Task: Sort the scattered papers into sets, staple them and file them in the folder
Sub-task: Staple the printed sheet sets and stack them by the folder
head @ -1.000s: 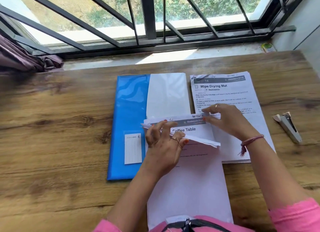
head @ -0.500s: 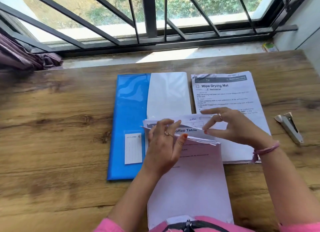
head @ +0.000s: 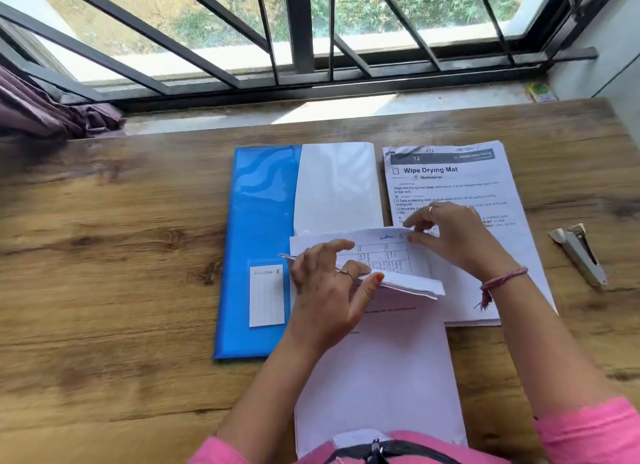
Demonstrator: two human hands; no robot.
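**Leafing through the near stack, still sorting**

Starting at the left, the wooden table (head: 114, 290) lies bare out to the blue folder (head: 258, 221), which lies shut and flat with a small label on its cover; a white sheet (head: 336, 186) overlaps its right part.

Just right of the folder, the left hand (head: 329, 287) holds the turned-back top ends of the near stack of papers (head: 377, 370), thumb and fingers curled round the folded bundle. The right hand (head: 450, 235) pinches the corner of a sheet with a printed grid, lifting it off the fan.

This looks like the sorting step: pages are being checked one by one, and nothing is stapled yet. The next move likely calls for parting one sheet cleanly without dragging its neighbours.

Farther right lies the "Wipe Drying Mat" pile (head: 450, 186), then the stapler (head: 581, 255) alone near the table's right edge, with bare wood around it.
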